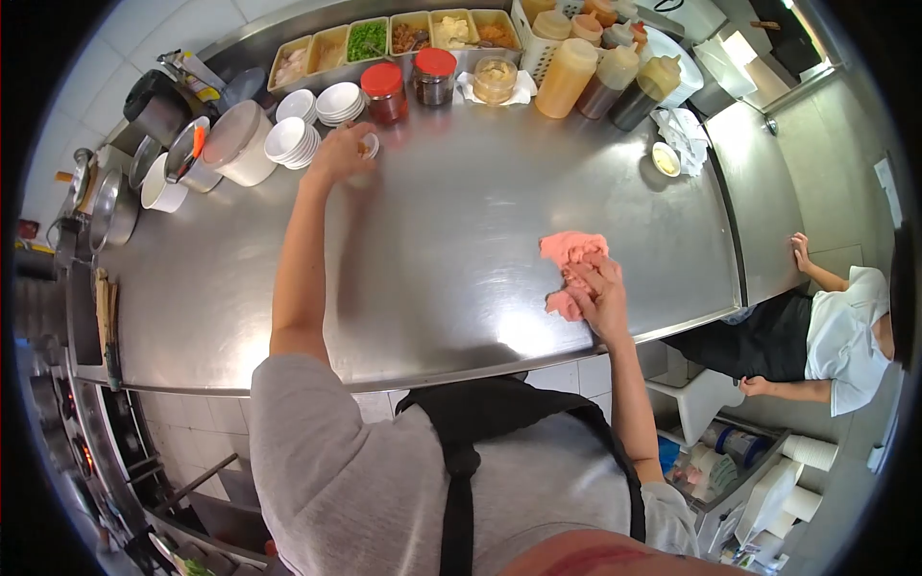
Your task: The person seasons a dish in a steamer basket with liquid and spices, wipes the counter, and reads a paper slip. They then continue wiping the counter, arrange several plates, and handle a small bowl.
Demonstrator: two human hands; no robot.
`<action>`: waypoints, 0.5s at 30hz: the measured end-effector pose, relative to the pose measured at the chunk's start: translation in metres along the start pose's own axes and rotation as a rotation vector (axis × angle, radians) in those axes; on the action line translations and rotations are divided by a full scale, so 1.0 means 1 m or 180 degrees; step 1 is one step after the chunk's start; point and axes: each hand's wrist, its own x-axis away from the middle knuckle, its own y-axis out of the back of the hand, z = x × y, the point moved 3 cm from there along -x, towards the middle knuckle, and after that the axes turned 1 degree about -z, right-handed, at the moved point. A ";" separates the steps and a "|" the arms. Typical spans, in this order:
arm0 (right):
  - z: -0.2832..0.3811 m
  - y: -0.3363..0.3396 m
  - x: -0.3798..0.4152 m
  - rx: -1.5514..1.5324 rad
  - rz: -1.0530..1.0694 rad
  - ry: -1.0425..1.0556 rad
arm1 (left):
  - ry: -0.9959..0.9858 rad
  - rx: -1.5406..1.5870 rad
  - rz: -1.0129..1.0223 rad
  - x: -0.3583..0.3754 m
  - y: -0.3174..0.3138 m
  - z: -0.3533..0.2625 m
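At the back left of the steel counter, my left hand is closed around a small white cup, beside stacks of small white bowls. Two red-lidded jars stand just behind it. Nearer the front edge and to the right, my right hand grips a crumpled pink cloth that rests on the counter. Part of the cloth is hidden under the fingers.
Along the back are trays of ingredients, sauce bottles and a tub. A small bowl sits by white paper at right. Another person stands at the far right.
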 end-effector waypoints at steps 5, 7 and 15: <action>-0.003 0.002 -0.008 -0.0138 0.0056 -0.0103 | 0.0125 -0.0009 0.0120 0.057 0.009 0.004; -0.005 0.001 -0.009 -0.0075 0.0062 -0.0043 | 0.0415 0.0140 0.0138 0.067 0.014 0.016; -0.008 0.001 -0.024 0.0018 0.0055 0.0103 | 0.0160 -0.0124 -0.0102 0.062 0.022 0.039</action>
